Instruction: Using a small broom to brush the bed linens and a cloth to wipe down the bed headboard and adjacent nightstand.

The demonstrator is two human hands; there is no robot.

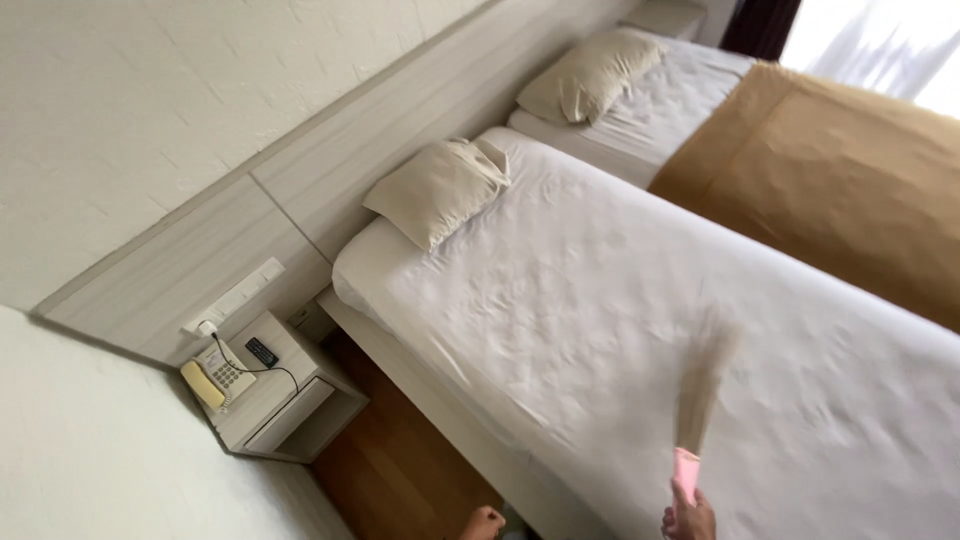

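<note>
Head view: right hand (688, 520) closed around pink handle of hand broom (700, 400), bristles blurred over white bed sheet (600, 300). Left hand (483, 522) at bottom edge, seemingly fisted, holding nothing visible. Risk: hard sweeping could wrinkle sheet or flick dust toward pillow (438, 190).

The right hand (688, 520) is cut off by the bottom edge, so only the knuckles around the pink handle are seen. The broom bristles (703, 385) are smeared by motion blur (edges can't be made out). The left hand (482, 523) is clipped too; its grip can't be told.
</note>
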